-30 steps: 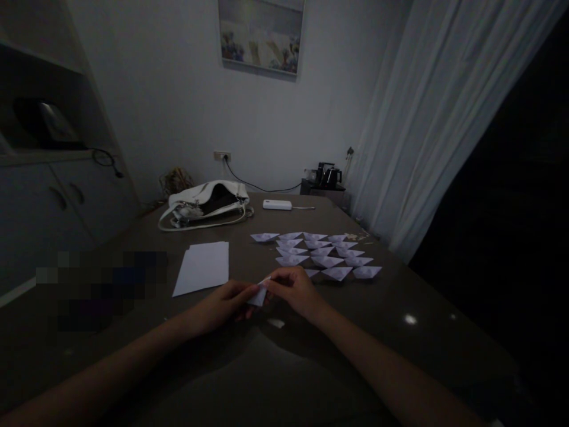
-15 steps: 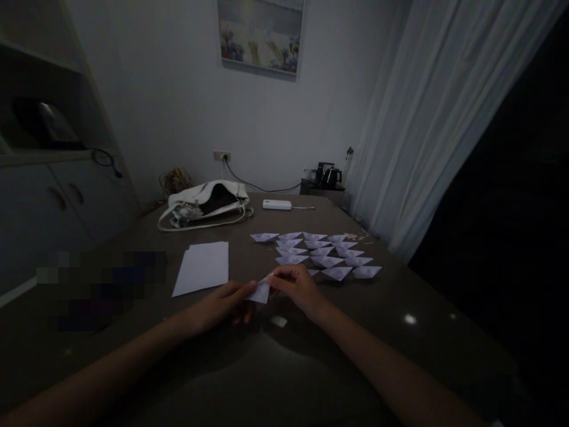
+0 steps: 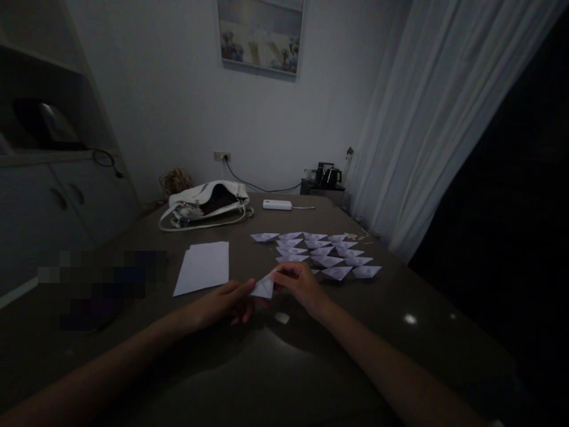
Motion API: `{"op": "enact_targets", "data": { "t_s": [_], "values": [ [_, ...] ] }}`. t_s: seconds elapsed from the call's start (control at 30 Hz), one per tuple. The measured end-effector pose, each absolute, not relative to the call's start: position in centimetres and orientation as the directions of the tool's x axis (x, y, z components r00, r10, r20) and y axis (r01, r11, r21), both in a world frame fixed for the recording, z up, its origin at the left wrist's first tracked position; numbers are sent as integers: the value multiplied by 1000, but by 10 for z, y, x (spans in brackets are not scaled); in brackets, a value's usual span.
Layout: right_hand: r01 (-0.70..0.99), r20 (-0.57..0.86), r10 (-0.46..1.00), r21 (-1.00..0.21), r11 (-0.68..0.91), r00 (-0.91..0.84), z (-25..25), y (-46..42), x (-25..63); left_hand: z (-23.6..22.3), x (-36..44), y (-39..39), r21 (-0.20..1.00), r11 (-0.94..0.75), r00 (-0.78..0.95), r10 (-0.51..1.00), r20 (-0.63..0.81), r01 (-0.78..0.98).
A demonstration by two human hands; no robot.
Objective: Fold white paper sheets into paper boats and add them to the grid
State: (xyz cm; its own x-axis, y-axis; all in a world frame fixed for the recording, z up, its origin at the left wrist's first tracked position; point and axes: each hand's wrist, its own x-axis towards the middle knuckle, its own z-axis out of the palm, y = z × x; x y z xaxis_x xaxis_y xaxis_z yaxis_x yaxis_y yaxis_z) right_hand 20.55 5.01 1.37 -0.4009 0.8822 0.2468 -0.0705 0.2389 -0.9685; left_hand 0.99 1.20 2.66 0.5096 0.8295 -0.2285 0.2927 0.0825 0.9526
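Between my two hands is a small piece of folded white paper (image 3: pixel 264 287), held above the table with a corner pointing down. My left hand (image 3: pixel 235 298) pinches its left edge, thumb on top and the other fingers curled beneath. At the upper right corner, the thumb and fingers of my right hand (image 3: pixel 299 284) are closed on the same paper. Just beyond my right hand, several white paper boats (image 3: pixel 326 261) stand in rows on the table. A stack of white paper sheets (image 3: pixel 203 267) lies flat beyond my left hand.
A white handbag (image 3: pixel 208 201) lies open at the back left of the dark table (image 3: pixel 249 379). Right of it is a white power bank (image 3: pixel 277 204) with a short cord. Small scraps (image 3: pixel 353 236) lie beside the boats. A pale curtain (image 3: pixel 413 118) hangs at the right.
The folded paper has shifted slightly up and to the right, and more of it shows between my hands. Both hands keep their grip on it.
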Motion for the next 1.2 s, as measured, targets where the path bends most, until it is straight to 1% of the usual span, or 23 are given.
{"op": "enact_targets", "data": {
  "t_s": [0.13, 0.27, 0.37, 0.5, 0.67, 0.73, 0.83, 0.9, 1.07, 1.2],
  "values": [
    [-60, 261, 880, -964, 259, -397, 13, 51, 206, 25, 9, 14, 950, 78, 516, 824, -233, 304],
    [-58, 278, 879, -959, 278, -388, 12, 53, 207, 22, 10, 18, 964, 122, 535, 812, -233, 235],
    [-47, 289, 869, -954, 296, -401, 11, 55, 209, 22, 12, 18, 970, 137, 493, 841, -222, 203],
    [-26, 311, 851, -943, 332, -422, 9, 56, 210, 26, 14, 15, 971, 77, 474, 862, -178, 224],
    [-25, 288, 886, -954, 300, -362, 9, 57, 209, 32, 13, 14, 980, -19, 552, 828, -95, 197],
    [-37, 254, 908, -966, 257, -334, 9, 57, 209, 34, 14, 14, 984, -32, 519, 852, -64, 174],
    [-65, 196, 929, -981, 184, -315, 8, 57, 207, 34, 15, 15, 982, -26, 393, 918, -50, 187],
    [-80, 181, 935, -983, 164, -306, 7, 56, 206, 32, 14, 16, 980, -25, 336, 941, -43, 196],
    [-99, 228, 931, -973, 208, -285, 7, 54, 202, 26, 12, 18, 994, 5, 293, 955, -38, 112],
    [-90, 288, 918, -958, 274, -274, 7, 55, 202, 29, 12, 18, 995, 1, 296, 955, -32, 101]
  ]
}}
